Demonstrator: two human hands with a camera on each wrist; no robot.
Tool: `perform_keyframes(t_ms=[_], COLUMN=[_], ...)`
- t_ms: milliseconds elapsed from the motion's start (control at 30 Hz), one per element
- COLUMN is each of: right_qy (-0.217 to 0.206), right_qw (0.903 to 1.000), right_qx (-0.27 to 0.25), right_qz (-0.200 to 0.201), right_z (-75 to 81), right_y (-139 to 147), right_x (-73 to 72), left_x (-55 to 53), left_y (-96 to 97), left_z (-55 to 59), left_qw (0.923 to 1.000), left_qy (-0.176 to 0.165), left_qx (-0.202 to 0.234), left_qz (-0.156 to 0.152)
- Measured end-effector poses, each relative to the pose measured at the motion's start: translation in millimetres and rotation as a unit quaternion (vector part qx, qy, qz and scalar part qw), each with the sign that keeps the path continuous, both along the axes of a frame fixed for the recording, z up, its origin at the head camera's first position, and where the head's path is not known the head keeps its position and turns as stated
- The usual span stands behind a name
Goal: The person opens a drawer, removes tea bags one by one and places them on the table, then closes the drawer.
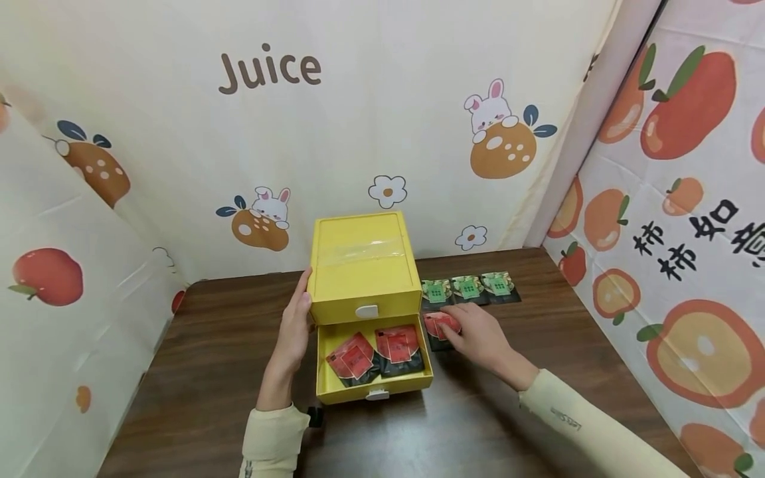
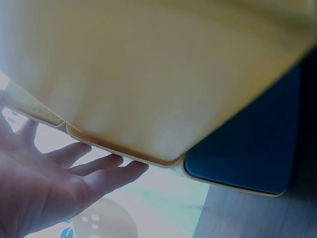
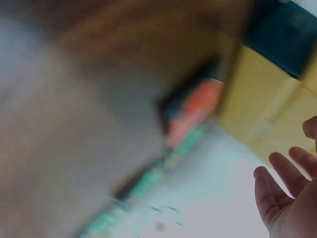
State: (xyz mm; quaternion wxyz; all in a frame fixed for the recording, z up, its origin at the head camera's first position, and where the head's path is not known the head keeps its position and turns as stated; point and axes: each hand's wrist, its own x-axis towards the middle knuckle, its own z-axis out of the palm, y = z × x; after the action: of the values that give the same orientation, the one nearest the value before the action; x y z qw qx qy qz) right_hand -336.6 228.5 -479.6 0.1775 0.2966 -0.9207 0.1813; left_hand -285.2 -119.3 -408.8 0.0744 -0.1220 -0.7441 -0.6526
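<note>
A small yellow two-drawer box (image 1: 366, 262) stands against the back wall, with its lower drawer (image 1: 340, 398) pulled out. Two red-and-black packets lie in that drawer, a tilted left one (image 1: 351, 360) and a right one (image 1: 399, 350). My left hand (image 1: 293, 332) rests along the box's left side; in the left wrist view its fingers (image 2: 111, 177) are extended against the box edge. Over a third red-and-black packet (image 1: 438, 325) on the table is my right hand (image 1: 481, 337). The blurred right wrist view shows loosely bent fingers (image 3: 285, 173), with that packet (image 3: 195, 111) apart from them.
Three green-and-black packets, the left (image 1: 437, 291), middle (image 1: 467, 287) and right (image 1: 498, 284), lie in a row behind the third red packet. The box's upper drawer (image 1: 366, 311) is closed. Printed cloth (image 1: 382, 119) hangs behind the wooden table (image 1: 209, 372) and along both sides.
</note>
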Motion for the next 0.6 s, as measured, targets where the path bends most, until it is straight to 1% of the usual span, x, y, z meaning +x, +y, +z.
perform_keyframes(t_ms=[67, 167, 200, 267, 333, 433, 500, 600], right_qy=[0.034, 0.079, 0.088, 0.084, 0.057, -0.01, -0.059, -0.11], right_qw=[0.9992, 0.9955, 0.9941, 0.9924, 0.9915, 0.9878, 0.9828, 0.9727], right_qx=[0.005, 0.011, 0.009, -0.003, -0.014, -0.006, 0.021, 0.08], right_qz=[0.019, 0.052, 0.063, 0.09, 0.116, 0.155, 0.174, 0.188], right_z=[20.2, 51.0, 60.3, 77.0, 89.2, 99.1, 101.4, 101.0], right_y=[-2, -8, -11, -19, -29, -46, -59, -77], right_x=[4.7, 11.3, 14.3, 21.7, 30.2, 41.2, 45.0, 45.5], left_x=[0.4, -0.7, -1.0, -1.4, -1.3, -0.8, -0.9, -1.9], left_y=[-1.0, -2.0, -2.2, -2.3, -2.4, -2.4, -2.2, -2.0], left_z=[0.3, 1.2, 1.6, 2.0, 1.9, 0.8, 0.2, -0.7], left_qw=[1.0, 1.0, 1.0, 1.0, 1.0, 1.0, 1.0, 1.0], left_qy=[0.002, 0.005, 0.006, 0.005, 0.003, -0.002, -0.005, -0.007], left_qx=[0.001, 0.003, 0.004, 0.002, 0.001, -0.001, -0.002, -0.001], left_qz=[0.001, 0.003, 0.003, 0.004, 0.003, 0.002, 0.002, 0.001])
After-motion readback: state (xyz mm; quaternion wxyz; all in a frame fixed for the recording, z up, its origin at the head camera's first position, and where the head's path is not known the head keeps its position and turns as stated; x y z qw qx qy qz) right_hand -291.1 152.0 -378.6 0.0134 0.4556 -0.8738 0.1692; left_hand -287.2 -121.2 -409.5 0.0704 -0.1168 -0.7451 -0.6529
